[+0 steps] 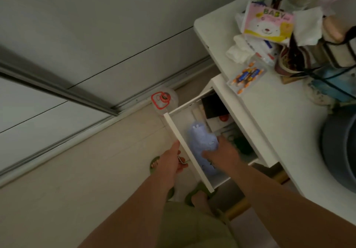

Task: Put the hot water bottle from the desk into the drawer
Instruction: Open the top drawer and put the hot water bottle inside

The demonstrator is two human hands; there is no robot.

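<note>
The hot water bottle [202, 143], in a pale purple cover, is seen lying inside the open drawer [187, 152], with the right hand [221, 156] laid over its near end and the fingers closed around it. The left hand [173, 161] is clamped on the metal handle [182, 160] at the drawer front. A black box [213, 107] and other blurred items are noted deeper in the drawer; a pack of batteries [247, 75] lies on the desk [279, 113] above
</note>
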